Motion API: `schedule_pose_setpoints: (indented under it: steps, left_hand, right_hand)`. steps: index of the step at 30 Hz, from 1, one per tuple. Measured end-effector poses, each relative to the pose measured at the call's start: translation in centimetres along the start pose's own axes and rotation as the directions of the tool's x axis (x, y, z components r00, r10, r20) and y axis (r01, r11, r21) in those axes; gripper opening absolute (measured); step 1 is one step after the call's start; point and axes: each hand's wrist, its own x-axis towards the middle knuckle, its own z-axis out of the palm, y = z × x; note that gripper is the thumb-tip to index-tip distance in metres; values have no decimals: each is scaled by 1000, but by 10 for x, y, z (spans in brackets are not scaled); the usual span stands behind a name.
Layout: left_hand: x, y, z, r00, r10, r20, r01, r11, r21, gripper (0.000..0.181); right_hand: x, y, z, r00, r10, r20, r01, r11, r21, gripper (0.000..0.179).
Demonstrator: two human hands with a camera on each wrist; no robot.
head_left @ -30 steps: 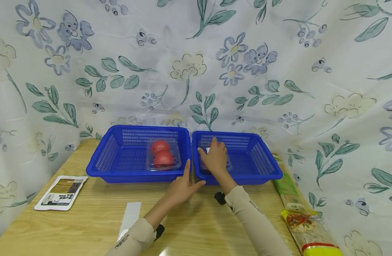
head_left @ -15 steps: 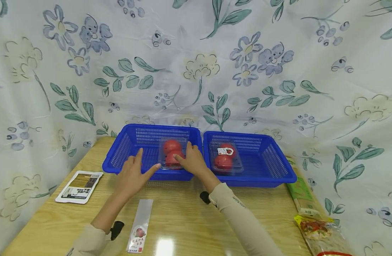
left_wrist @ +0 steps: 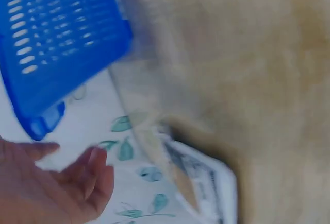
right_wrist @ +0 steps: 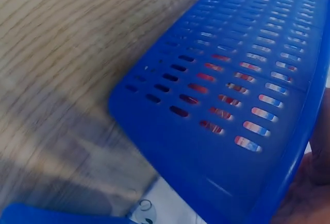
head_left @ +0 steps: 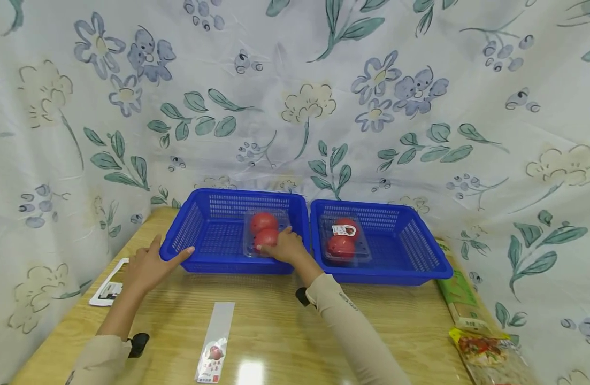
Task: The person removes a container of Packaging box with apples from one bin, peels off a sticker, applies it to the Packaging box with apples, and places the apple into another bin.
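Container of clear plastic [head_left: 249, 239], holding two round red fruits [head_left: 263, 221], sits in the right half of the left blue basket [head_left: 217, 235]; the basket stands on the wooden desk [head_left: 275, 331]. The person's right grip [head_left: 289, 249] reaches over the front rim to the container's front right corner, thumb at the nearer fruit; it cannot be told whether it grasps the container or only rests at it; in the right wrist view, the basket wall hides most of this hand. The left grip [head_left: 149, 266] is at the basket's left end, thumb spread from the fingers, grasping nothing.

The right blue basket [head_left: 393, 246] stands just beside the left one; it bears a second container [head_left: 363, 252] near its left wall, with red fruits inside and a white label [head_left: 345, 230] on top. A white-edged pouch [head_left: 110, 289] lies at the desk's left, partly hidden by the left arm; a printed white strip [head_left: 216, 342] lies in front of the left basket; a green pack [head_left: 460, 283] and a yellow-edged pack [head_left: 492, 355] lie at the right; floral cloth [head_left: 323, 80] hangs behind.
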Motion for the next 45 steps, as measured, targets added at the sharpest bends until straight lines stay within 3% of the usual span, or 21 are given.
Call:
schedule_pose_setpoints:
  steps: [4, 9, 13, 16, 18, 20, 25, 36, 42, 45]
  left_hand:
    - [1, -10, 6, 995, 38, 88, -25, 990, -136, 108]
    - [1, -13, 8, 990, 90, 105, -64, 972, -224, 104]
    - [0, -12, 8, 989, 96, 115, -68, 972, -224, 104]
    - [1, -12, 9, 989, 89, 122, -58, 969, -239, 104]
    - [1, -12, 11, 987, 89, 132, -51, 964, -262, 104]
    - [1, -12, 12, 987, 84, 136, -42, 958, -283, 104]
    - [1, -11, 12, 988, 56, 146, -13, 960, -280, 105]
    - [-1, -8, 11, 987, 37, 156, 11, 954, -300, 105]
    - [-2, -7, 11, 987, 37, 155, 14, 949, -316, 106]
    - [-2, -8, 12, 988, 34, 152, 21, 939, -344, 105]
  right_hand:
    - [4, -2, 4, 998, 16, -55, -16, 1000, -16, 82]
    - [8, -5, 12, 996, 66, -58, -64, 997, 32, 94]
    - [13, -3, 15, 995, 90, 47, -97, 978, 183, 105]
    - [17, -2, 15, 982, 97, 159, -144, 938, 315, 117]
    - [20, -1, 16, 975, 85, 207, -164, 901, 402, 125]
    - [22, 0, 16, 974, 58, 219, -152, 883, 444, 129]
    - [29, -2, 21, 981, 5, 196, -100, 874, 475, 132]
    - [47, -16, 39, 974, -51, 221, -83, 827, 556, 134]
    - [49, -33, 41, 953, -134, 273, -47, 822, 567, 135]
    - [47, -46, 39, 933, -174, 315, -51, 802, 595, 128]
